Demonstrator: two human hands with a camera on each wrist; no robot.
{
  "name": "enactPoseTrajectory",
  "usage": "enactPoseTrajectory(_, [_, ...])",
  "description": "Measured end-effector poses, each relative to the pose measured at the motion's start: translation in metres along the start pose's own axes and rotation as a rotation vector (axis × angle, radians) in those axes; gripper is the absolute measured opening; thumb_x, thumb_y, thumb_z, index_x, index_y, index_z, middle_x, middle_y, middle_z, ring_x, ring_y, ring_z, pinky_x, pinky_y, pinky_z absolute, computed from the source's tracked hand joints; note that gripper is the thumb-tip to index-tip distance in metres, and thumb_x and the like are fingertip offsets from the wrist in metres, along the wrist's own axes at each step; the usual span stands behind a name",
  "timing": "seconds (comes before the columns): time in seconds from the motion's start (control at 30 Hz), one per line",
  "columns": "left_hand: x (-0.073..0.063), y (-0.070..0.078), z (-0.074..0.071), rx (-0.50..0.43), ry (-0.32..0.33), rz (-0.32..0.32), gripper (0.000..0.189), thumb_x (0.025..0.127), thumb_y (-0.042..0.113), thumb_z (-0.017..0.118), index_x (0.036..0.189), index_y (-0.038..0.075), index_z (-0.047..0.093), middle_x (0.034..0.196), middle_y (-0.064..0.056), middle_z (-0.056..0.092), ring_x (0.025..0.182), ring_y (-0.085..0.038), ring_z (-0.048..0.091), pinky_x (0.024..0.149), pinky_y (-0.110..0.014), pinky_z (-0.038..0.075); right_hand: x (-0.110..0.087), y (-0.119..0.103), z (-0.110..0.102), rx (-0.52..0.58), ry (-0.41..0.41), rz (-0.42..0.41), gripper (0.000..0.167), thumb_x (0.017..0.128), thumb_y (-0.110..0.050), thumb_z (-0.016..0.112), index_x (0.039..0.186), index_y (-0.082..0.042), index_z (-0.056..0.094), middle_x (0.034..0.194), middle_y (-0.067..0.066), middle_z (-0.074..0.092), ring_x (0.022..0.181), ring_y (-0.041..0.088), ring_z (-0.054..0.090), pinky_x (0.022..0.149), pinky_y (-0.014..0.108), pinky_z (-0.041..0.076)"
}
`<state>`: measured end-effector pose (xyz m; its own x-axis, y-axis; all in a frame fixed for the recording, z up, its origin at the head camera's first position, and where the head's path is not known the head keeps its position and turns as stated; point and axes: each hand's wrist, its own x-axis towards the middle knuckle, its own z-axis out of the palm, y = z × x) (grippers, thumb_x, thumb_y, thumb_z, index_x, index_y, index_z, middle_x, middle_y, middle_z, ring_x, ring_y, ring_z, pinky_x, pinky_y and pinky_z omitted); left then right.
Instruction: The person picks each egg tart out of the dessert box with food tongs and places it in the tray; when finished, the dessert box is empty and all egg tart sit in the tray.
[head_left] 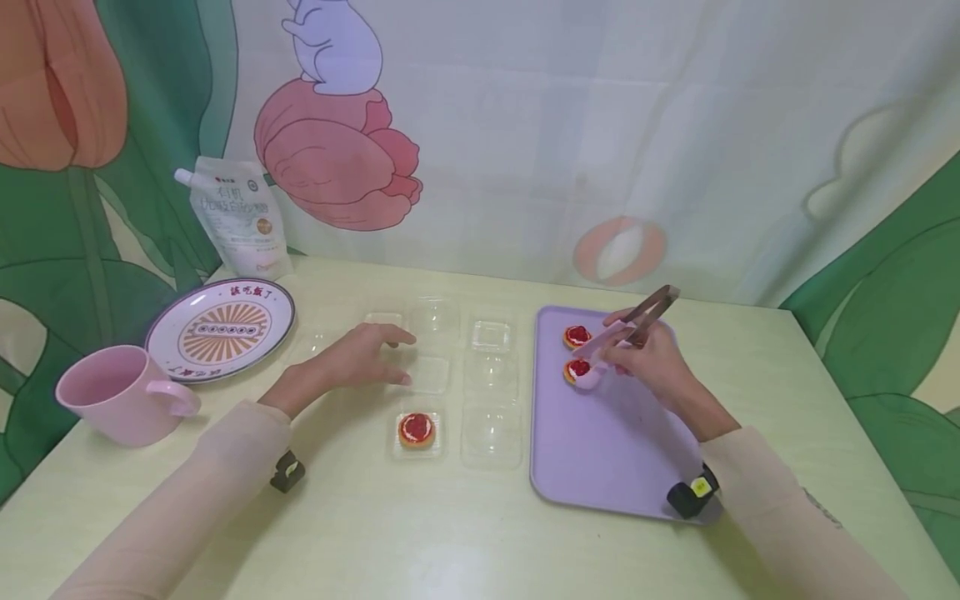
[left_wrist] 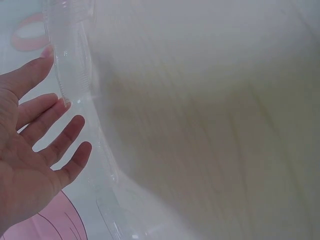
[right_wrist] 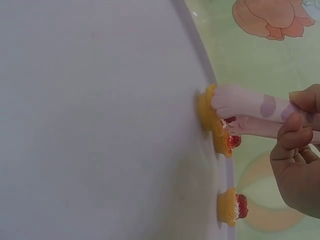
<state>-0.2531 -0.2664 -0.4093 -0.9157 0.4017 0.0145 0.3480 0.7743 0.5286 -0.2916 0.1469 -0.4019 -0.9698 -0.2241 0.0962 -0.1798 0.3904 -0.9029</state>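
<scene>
My right hand grips tongs with pale pink paw-shaped ends. The paw ends are right at a small tart on the purple tray. Two more tarts with red topping, one of them a farther tart, stand along the tray in the right wrist view. My left hand reaches over the clear plastic boxes, thumb and fingers spread apart. Its fingertips are right at the edge of a clear box. One tart sits in the front left box.
Several clear plastic boxes, such as one at the front, stand in rows left of the tray. At the far left are a pink mug, a white plate and a white spouted pouch. A printed curtain hangs behind the table.
</scene>
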Motion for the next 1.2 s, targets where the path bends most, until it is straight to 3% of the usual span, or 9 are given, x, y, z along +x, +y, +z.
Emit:
enactPoseTrajectory(0.27, [0.0, 0.0, -0.001, 0.004, 0.0, 0.006, 0.058, 0.082, 0.02, 0.082, 0.13, -0.005, 0.061, 0.131, -0.022, 0.064, 0.119, -0.04, 0.061, 0.102, -0.05, 0.049, -0.001, -0.012, -0.008, 0.023, 0.012, 0.003, 0.038, 0.089, -0.001, 0.068, 0.123, 0.001, 0.053, 0.076, -0.009, 0.062, 0.058, 0.009, 0.053, 0.057, 0.022, 0.049])
enactPoseTrajectory(0.6, [0.002, 0.003, -0.003, 0.004, -0.042, -0.042, 0.063, 0.083, 0.021, 0.081, 0.137, -0.001, 0.057, 0.138, -0.02, 0.06, 0.124, -0.039, 0.058, 0.104, -0.051, 0.048, -0.005, -0.025, -0.006, 0.082, -0.016, -0.02, 0.036, 0.089, 0.0, 0.068, 0.121, -0.001, 0.052, 0.074, -0.012, 0.065, 0.058, 0.006, 0.054, 0.058, 0.02, 0.05])
enactPoseTrajectory(0.87, [0.0, 0.003, -0.004, 0.014, -0.046, -0.017, 0.065, 0.083, 0.02, 0.081, 0.139, 0.0, 0.055, 0.14, -0.019, 0.059, 0.124, -0.039, 0.058, 0.103, -0.052, 0.048, -0.008, -0.031, -0.005, 0.116, -0.033, -0.022, 0.035, 0.088, 0.001, 0.067, 0.119, -0.001, 0.051, 0.073, -0.012, 0.064, 0.057, 0.006, 0.053, 0.056, 0.02, 0.047])
enactPoseTrajectory(1.2, [-0.013, 0.01, -0.015, -0.013, 0.059, 0.03, 0.057, 0.087, 0.024, 0.078, 0.135, 0.0, 0.058, 0.138, -0.02, 0.059, 0.122, -0.041, 0.058, 0.104, -0.055, 0.046, -0.008, -0.031, -0.001, 0.162, -0.027, -0.02, 0.034, 0.087, 0.001, 0.068, 0.118, -0.001, 0.052, 0.072, -0.013, 0.065, 0.056, 0.007, 0.053, 0.057, 0.021, 0.047])
